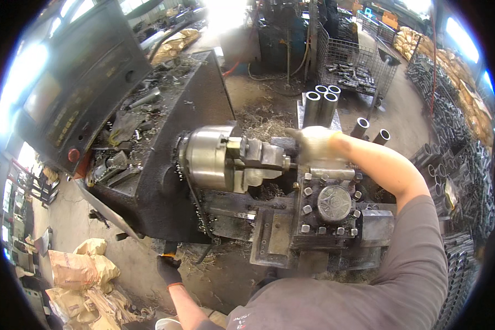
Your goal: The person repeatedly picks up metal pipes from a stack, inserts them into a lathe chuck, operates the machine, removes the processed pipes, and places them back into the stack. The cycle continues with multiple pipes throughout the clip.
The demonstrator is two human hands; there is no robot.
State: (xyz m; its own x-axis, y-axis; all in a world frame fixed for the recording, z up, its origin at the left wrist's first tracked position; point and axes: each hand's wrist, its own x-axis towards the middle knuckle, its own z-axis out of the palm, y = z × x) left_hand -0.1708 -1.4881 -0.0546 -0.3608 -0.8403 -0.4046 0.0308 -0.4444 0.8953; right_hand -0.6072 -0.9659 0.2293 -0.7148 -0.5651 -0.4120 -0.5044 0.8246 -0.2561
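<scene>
A metal lathe fills the middle, its shiny round chuck [210,158] fitted with stepped jaws [264,154]. My right hand [316,144], in a pale glove, is stretched over the machine just beyond the square tool post [334,203], near the jaws' right end. Motion smears its fingers, so its grip cannot be made out. Low on the lathe's near side, my left hand [169,269], in a dark glove with an orange cuff, is closed at the end of a dark lever [170,247]. Several upright steel tubes [320,107] stand just past my right hand.
Metal chips and scraps [129,129] litter the headstock top. Paper sacks [82,269] lie on the floor at lower left. A wire cage [349,63] of metal parts stands at the back. Heaps of tubes [445,170] line the right. Two more tubes [361,126] stand beyond my right forearm.
</scene>
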